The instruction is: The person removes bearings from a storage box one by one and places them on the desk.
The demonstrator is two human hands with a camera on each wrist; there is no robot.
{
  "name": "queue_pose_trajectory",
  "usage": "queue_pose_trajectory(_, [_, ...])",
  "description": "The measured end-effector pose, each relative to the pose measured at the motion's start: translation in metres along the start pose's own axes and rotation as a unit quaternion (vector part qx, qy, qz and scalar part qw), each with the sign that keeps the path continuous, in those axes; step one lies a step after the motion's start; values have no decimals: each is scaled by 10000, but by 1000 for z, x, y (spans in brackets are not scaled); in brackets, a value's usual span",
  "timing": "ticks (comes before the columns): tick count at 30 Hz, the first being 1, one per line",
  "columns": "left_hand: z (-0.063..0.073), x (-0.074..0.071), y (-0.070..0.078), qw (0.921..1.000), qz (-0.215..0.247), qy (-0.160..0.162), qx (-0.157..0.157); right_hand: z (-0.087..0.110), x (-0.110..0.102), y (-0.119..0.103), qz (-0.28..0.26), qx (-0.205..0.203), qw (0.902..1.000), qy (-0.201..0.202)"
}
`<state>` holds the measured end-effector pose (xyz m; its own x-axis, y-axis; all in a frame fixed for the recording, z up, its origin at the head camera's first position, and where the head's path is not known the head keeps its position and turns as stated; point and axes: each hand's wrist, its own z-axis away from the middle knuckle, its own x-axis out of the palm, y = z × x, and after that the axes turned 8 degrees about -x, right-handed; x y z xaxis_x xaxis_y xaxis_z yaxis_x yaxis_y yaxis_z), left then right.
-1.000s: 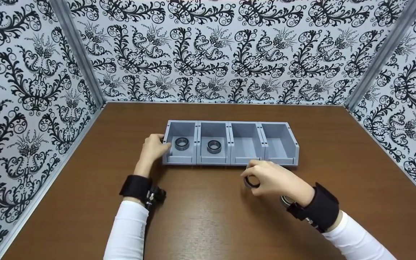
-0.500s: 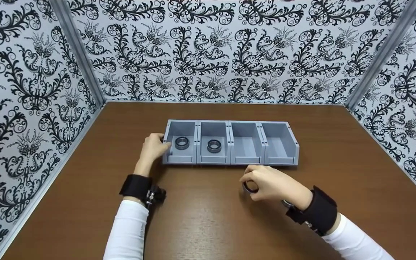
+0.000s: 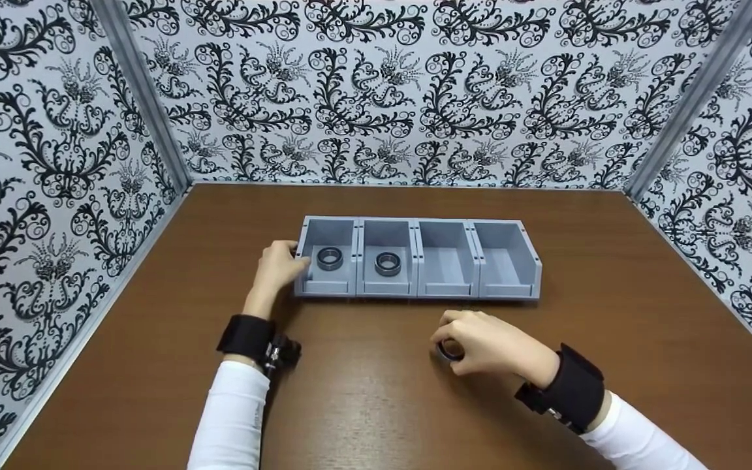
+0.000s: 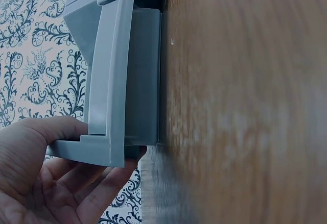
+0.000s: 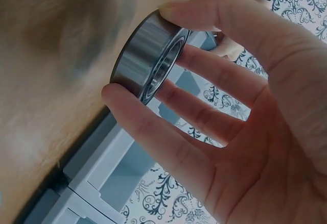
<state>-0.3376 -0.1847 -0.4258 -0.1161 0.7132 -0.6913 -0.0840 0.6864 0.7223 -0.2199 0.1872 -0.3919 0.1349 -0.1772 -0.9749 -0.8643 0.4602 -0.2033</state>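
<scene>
A row of grey plastic bins [image 3: 386,289] stands on the wooden table. One ball bearing [image 3: 329,267] lies flat in the leftmost bin, and another bearing [image 3: 387,272] lies in the bin beside it. My left hand [image 3: 277,267] grips the outer left wall of the row; the left wrist view shows the thumb [image 4: 64,127] inside the wall and fingers outside. In front of the third bin, my right hand [image 3: 490,341] pinches a third bearing [image 5: 145,53] by its shiny outer ring between thumb and fingertips. It is held tilted, close over the table.
The brown table [image 3: 363,391] extends around the bins. Patterned black-and-white panels [image 3: 376,98] with grey corner posts [image 3: 689,98] enclose the back and sides. Black straps with small cameras are on both wrists [image 3: 572,388].
My right hand has moved slightly toward me and down with its bearing. A further bearing, earlier seen beneath the right wrist, is now hidden. The left hand stays in place.
</scene>
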Motion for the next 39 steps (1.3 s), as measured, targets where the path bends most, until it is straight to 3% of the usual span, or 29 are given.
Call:
queue_pose_trajectory(15, [-2,1,0,9999,-92,127,14,3,13,0,31,-182,9998,-10])
queue_pose_trajectory(39, [-1,2,-1,9999,-28,132,53,4,20,2,-58,-9,10000,-53])
